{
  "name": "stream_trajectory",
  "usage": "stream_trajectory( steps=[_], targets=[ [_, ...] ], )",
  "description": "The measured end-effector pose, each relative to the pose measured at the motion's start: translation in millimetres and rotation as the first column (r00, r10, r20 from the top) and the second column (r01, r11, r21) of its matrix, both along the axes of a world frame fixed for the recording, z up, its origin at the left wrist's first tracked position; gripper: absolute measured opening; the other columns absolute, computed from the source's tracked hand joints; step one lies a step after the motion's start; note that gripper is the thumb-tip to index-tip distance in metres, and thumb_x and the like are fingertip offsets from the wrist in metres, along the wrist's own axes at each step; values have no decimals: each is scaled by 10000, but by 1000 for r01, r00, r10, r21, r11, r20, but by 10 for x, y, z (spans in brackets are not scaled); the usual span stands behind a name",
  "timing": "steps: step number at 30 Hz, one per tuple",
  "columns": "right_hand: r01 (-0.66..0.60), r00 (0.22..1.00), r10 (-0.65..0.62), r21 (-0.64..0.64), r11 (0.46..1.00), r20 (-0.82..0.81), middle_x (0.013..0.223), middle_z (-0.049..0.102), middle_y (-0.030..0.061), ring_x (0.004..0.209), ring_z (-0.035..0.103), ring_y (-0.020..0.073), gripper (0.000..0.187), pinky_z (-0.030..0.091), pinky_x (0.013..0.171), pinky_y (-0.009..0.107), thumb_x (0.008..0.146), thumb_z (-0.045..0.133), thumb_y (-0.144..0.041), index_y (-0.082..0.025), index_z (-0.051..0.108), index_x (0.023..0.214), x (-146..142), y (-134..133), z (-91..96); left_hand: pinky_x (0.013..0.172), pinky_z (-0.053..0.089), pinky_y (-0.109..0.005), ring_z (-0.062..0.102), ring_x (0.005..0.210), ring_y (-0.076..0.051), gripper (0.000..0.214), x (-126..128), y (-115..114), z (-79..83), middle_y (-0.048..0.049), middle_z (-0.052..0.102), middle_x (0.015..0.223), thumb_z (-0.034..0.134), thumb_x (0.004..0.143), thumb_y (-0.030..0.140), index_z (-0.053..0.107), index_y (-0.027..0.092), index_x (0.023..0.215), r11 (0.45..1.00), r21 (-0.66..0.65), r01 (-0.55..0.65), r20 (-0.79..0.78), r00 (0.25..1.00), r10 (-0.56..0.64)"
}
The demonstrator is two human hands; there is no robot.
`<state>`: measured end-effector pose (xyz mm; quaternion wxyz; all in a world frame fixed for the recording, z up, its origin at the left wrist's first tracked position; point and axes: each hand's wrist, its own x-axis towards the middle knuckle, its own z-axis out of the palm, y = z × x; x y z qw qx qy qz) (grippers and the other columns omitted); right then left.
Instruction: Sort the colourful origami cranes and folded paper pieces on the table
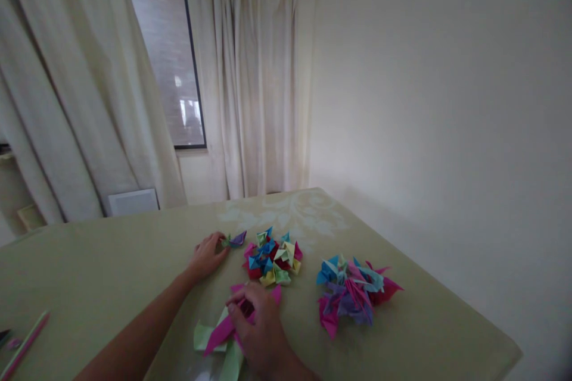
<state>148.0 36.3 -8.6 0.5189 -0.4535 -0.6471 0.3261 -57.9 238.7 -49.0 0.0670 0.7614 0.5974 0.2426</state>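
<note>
My left hand (206, 256) rests on the green tablecloth (111, 274), fingers pinched on a small purple and green folded paper piece (235, 240). My right hand (261, 327) lies nearer me, fingers closed on pink paper strips (221, 330) that lie over pale green ones (203, 336). Just beyond the right hand sits a cluster of folded paper units in blue, yellow, red and green (272, 259). A second pile of folded pieces in blue, purple and pink (353, 294) lies to the right.
A pink pen-like stick (24, 345) lies at the table's left near edge. Cream curtains (250, 77) and a dark window (172, 59) stand behind the table. A plain wall runs along the right side, close to the table's right edge (447, 292).
</note>
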Motion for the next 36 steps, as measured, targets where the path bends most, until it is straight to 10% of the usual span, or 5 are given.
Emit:
stream_trajectory(
  steps=[9,20,26,36],
  targets=[
    [-65,997,63,-47,997,-54,924,684,44,819,665,182,99,504,765,271,892,660,-199,-194,757,911,-33,-168,135,715,471,-342,602,744,-227,197,-72,-168,-47,-20,616,775,536,865,430,537,234,882,979,202,13,173,984,-49],
    [-27,995,23,-36,999,-99,1022,713,57,849,669,195,230,525,750,302,914,634,-268,-195,703,1121,30,-34,114,545,406,-232,521,563,-123,304,93,-828,67,59,552,720,564,937,514,580,222,1024,978,204,34,462,878,-127],
    [26,991,-29,-22,999,-131,1220,694,112,1065,675,255,422,551,896,378,903,672,-347,-198,634,1295,40,200,-83,623,490,-248,622,673,-151,282,218,-1370,95,-4,672,831,579,979,465,657,217,1087,945,227,233,360,882,-304],
    [-97,984,103,49,994,-145,807,724,22,713,658,185,253,526,678,287,871,723,-438,-194,744,932,34,211,52,676,544,-242,654,689,-134,306,150,-1738,229,-20,698,956,573,1013,415,637,251,1262,848,424,319,120,908,-402]
  ],
)
